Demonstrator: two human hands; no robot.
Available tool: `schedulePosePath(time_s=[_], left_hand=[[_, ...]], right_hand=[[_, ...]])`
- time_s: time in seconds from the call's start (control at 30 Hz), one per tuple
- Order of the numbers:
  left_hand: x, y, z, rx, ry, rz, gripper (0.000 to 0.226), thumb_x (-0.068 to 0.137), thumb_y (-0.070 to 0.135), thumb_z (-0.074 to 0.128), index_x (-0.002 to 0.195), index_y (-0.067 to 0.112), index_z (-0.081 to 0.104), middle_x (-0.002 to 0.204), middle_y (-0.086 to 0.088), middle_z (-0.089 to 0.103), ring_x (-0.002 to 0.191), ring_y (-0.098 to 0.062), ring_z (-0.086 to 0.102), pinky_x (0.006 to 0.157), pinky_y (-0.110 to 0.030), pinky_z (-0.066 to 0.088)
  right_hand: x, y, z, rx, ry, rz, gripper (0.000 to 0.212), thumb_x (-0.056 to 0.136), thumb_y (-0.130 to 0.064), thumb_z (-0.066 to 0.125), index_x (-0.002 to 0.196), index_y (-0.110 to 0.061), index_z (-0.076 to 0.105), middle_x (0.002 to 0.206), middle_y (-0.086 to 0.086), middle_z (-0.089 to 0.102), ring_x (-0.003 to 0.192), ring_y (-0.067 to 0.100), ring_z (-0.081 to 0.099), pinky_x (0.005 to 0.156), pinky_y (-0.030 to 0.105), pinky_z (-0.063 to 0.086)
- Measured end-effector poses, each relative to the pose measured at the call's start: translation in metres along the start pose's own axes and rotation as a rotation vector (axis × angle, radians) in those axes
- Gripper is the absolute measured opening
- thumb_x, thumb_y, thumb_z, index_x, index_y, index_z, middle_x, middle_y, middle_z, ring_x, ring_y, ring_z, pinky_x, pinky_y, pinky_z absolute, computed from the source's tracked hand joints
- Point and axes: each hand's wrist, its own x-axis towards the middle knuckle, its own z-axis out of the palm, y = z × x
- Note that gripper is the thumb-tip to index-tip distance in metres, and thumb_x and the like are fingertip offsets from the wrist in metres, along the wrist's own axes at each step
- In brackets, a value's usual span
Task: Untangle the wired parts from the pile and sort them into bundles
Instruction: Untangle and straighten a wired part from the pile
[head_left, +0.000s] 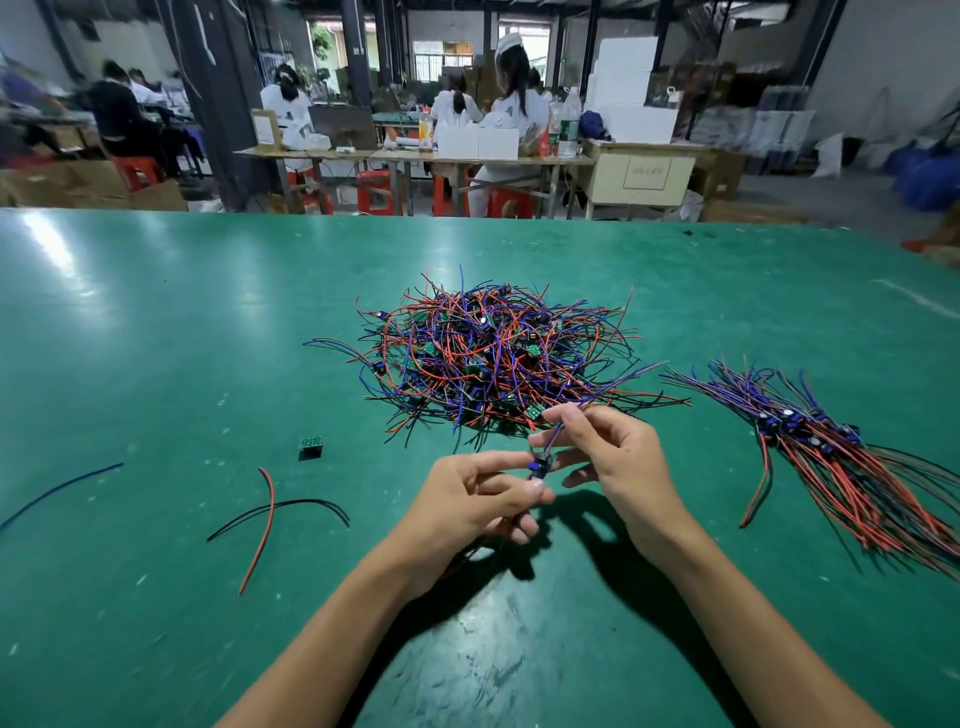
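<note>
At a green work table (156, 338), a person holds one wired part (540, 464) just below the middle of the frame, lifted clear of the tangled pile (488, 358) that sits at centre. The left hand (467, 499) pinches the part's small body and trailing leads between thumb and curled fingers; the right hand (608, 457) pinches its blue wires a little higher, the other fingers loosely spread. The step in hand looks to be straightening one freed part, with blue leads running up and to the right and dark ones down past the left hand. The next move probably calls for carrying it right and laying it in line with the sorted bundle (831, 441) at the right edge, bodies together and colours matched. Counted: one pile, one bundle, one part in hand; at lower left, one loose blue wire (62, 491), one red wire (262, 530), one black wire (283, 506) crossing it, and one small green board (310, 447). Parts within the pile are too many and too knotted to count.
</note>
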Motion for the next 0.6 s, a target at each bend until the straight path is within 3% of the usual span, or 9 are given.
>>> schedulePosePath(time_s=[0.13,0.27,0.4,0.5,0.6], left_hand=[[0.002,0.002,-0.006,0.135,0.080,0.056,0.017,0.093,0.008,0.069,0.109,0.004,0.072,0.091,-0.015,0.077,0.053,-0.015,0.063,0.052,-0.022,0.053],[0.003,0.001,-0.009,0.360,0.168,0.176,0.010,0.095,0.018,0.069,0.099,0.016,0.078,0.083,-0.005,0.078,0.046,-0.015,0.057,0.045,-0.022,0.046],[0.003,-0.001,-0.009,0.596,0.261,0.300,0.009,0.094,0.027,0.071,0.087,0.027,0.077,0.074,0.006,0.076,0.044,-0.014,0.051,0.047,-0.026,0.043],[0.004,-0.001,-0.010,0.635,0.320,0.319,0.011,0.092,0.032,0.072,0.083,0.028,0.077,0.071,0.010,0.075,0.046,-0.015,0.047,0.050,-0.032,0.045],[0.005,-0.001,-0.014,0.695,0.398,0.328,0.012,0.091,0.035,0.073,0.082,0.029,0.077,0.071,0.015,0.074,0.049,-0.006,0.053,0.057,-0.030,0.050]], right_hand=[[0.002,-0.001,-0.001,0.084,0.077,0.042,0.021,0.100,-0.031,0.058,0.101,-0.015,0.071,0.089,0.007,0.079,0.066,0.015,0.072,0.055,0.021,0.055],[0.002,-0.002,-0.002,0.154,0.106,0.085,0.021,0.098,-0.032,0.061,0.101,-0.015,0.072,0.090,0.007,0.079,0.076,0.017,0.077,0.057,0.020,0.056],[0.002,-0.001,-0.002,0.232,0.104,0.133,0.025,0.097,-0.034,0.061,0.105,-0.012,0.071,0.094,0.009,0.079,0.075,0.015,0.076,0.062,0.021,0.058],[0.004,0.000,-0.002,0.294,0.108,0.154,0.024,0.098,-0.032,0.060,0.108,-0.012,0.069,0.097,0.009,0.079,0.079,0.014,0.076,0.064,0.019,0.058],[0.006,0.001,-0.005,0.358,0.155,0.156,0.019,0.101,-0.027,0.058,0.107,-0.012,0.068,0.096,0.011,0.079,0.080,0.014,0.076,0.064,0.019,0.058]])
